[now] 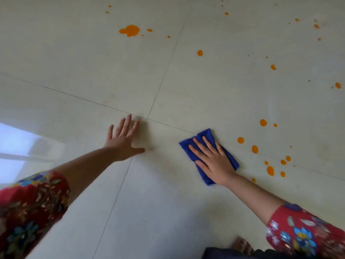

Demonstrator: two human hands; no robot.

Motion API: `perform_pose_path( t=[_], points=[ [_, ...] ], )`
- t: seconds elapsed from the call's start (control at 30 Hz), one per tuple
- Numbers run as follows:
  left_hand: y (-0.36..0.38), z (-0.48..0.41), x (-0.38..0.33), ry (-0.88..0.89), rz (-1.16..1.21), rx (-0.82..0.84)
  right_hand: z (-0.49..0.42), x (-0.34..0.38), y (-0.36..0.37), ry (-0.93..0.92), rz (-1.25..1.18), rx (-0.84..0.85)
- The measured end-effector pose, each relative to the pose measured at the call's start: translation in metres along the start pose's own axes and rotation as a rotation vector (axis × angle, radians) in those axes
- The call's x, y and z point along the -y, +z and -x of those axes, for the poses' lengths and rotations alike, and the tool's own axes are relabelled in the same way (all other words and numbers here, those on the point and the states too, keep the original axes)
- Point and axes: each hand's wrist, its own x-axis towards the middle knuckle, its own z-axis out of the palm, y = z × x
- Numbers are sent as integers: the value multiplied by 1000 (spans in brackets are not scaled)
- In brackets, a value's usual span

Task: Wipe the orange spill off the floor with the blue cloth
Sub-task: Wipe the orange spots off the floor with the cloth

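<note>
A folded blue cloth (pixel 200 136) lies flat on the pale tiled floor (pixel 149 202). My right hand (pixel 212 160) presses on it with straight, spread fingers. My left hand (pixel 123 140) rests flat on the bare tile to the left, fingers spread. Orange spill drops lie scattered over the floor: a large blot (pixel 130 30) far ahead, a cluster of drops (pixel 269 170) just right of the cloth, and several more drops (pixel 263 122) toward the right and the far right corner.
Thin grout lines cross the floor and meet just ahead of my left hand. Bright window light reflects off the tiles at the left edge (pixel 13 144). A bare foot (pixel 242 245) shows at the bottom right.
</note>
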Motion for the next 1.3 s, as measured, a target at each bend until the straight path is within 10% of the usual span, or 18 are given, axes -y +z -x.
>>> perform_pose_path(
  t=[0.2,0.43,0.63,0.83,1.07,1.3],
  points=[
    [24,-9,-96,142,183,-65,112,38,27,-407,28,66],
    [91,5,-152,41,133,-220,99,-24,16,131,-117,24],
    [94,6,-148,74,63,-227,178,-19,28,-223,-65,135],
    [96,7,-154,40,61,-277,146,-68,17,272,-166,25],
    [84,5,-167,90,-3,-281,204,-62,25,-67,-23,82],
    [94,-6,-226,234,65,-241,172,-72,22,317,-172,36]
  ],
)
